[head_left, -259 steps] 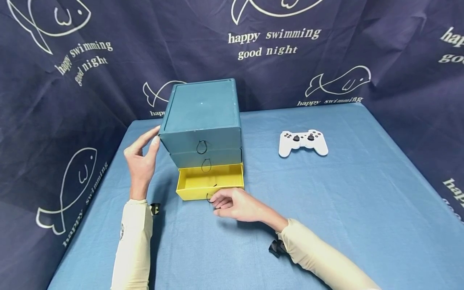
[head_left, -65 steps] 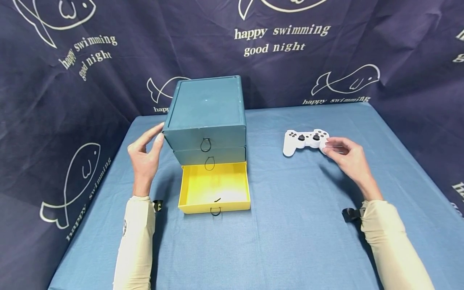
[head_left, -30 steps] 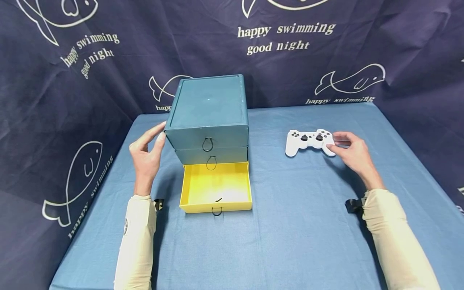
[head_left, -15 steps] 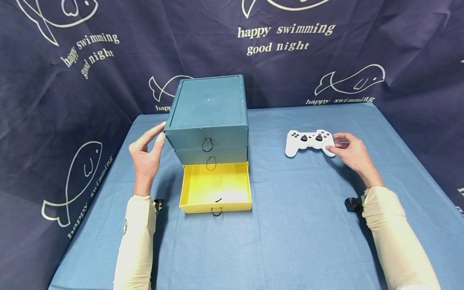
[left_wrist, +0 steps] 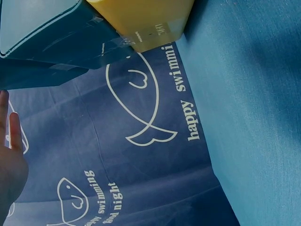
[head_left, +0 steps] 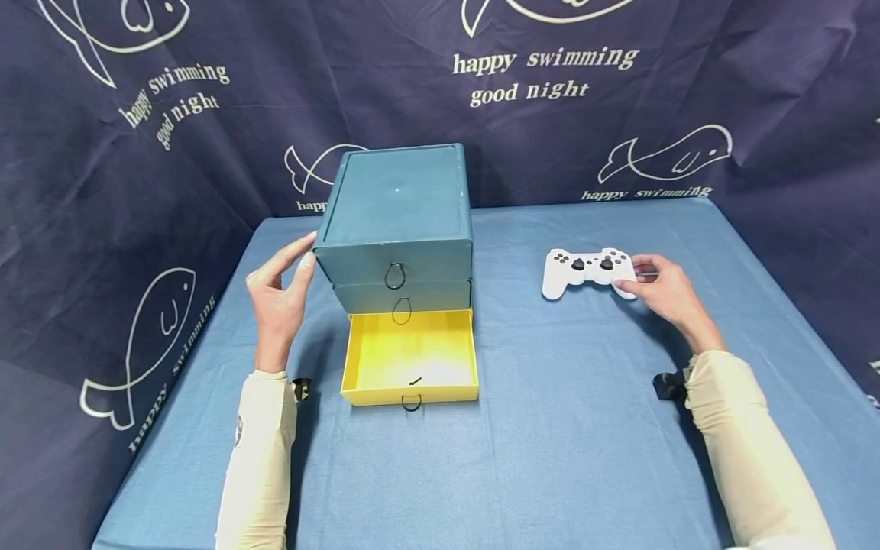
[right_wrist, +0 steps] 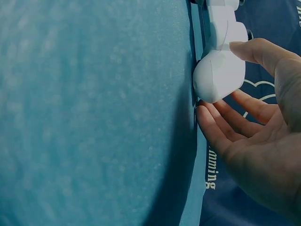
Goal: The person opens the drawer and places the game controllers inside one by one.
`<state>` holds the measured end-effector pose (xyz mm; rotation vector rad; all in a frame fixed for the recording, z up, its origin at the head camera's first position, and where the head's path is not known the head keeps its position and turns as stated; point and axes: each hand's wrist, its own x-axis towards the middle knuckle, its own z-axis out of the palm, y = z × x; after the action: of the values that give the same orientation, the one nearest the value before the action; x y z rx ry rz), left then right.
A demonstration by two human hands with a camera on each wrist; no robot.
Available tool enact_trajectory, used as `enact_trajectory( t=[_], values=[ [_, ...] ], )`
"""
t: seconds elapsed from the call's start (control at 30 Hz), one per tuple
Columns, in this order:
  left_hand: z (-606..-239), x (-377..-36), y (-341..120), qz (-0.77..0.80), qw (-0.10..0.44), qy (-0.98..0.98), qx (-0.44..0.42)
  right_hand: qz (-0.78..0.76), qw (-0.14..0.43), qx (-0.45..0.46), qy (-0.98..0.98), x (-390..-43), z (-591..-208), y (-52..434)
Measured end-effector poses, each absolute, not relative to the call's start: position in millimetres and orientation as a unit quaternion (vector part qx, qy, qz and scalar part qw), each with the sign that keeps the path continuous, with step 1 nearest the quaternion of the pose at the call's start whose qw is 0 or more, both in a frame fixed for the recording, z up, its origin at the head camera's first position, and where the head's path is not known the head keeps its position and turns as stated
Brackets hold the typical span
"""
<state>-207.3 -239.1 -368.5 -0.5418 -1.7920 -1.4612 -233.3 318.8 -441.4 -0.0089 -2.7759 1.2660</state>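
In the head view, my left hand (head_left: 278, 294) touches the front left edge of the blue-green drawer unit (head_left: 395, 198) with thumb and fingertips. The left wrist view shows its fingers (left_wrist: 15, 132) straight against the unit's side. My right hand (head_left: 670, 290) is at the right grip of a white game controller (head_left: 580, 271) lying on the cloth. Seen from the right wrist, its thumb lies on top of the grip (right_wrist: 218, 75) and the fingertips reach under its lower side. The yellow bottom drawer (head_left: 412, 397) stands pulled out, with a small dark mark near its front.
Black loop pulls (head_left: 395, 276) hang on the drawer fronts; the two upper drawers are closed. Blue cloth (head_left: 550, 428) covers the table. A dark blue curtain (head_left: 536, 153) with fish prints and lettering hangs behind and at both sides.
Since the earliest frame, my right hand has pulled the yellow drawer further out and moved right to the controller. My left hand has stayed at the unit. The last second shows little movement.
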Motion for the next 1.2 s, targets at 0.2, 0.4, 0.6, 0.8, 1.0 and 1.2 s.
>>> enact_trajectory(
  t=[0.2, 0.4, 0.6, 0.8, 1.0, 1.2],
  values=[
    [-369.3, -207.7, -238.8, -0.570, 0.376, -0.698, -0.216, 0.411, 0.034, 0.005, -0.911, -234.7, -441.7, 319.5],
    [-369.2, -207.3, -239.4, -0.569, 0.376, -0.698, -0.218, 0.399, 0.022, 0.007, -0.917, -237.5, -441.4, 320.2],
    [-369.4, -207.0, -238.8, -0.570, 0.375, -0.698, -0.217, 0.386, 0.019, 0.005, -0.922, -240.6, -441.9, 320.3],
    [-368.6, -207.7, -238.3, -0.570, 0.376, -0.698, -0.215, 0.385, 0.020, 0.005, -0.923, -242.0, -442.5, 319.9],
    [-368.4, -208.0, -238.1, -0.573, 0.374, -0.696, -0.215, 0.385, 0.017, 0.006, -0.923, -241.2, -441.7, 319.1],
    [-369.0, -208.2, -238.5, -0.572, 0.376, -0.697, -0.216, 0.379, 0.023, 0.002, -0.925, -240.5, -441.3, 318.3]
  ],
)
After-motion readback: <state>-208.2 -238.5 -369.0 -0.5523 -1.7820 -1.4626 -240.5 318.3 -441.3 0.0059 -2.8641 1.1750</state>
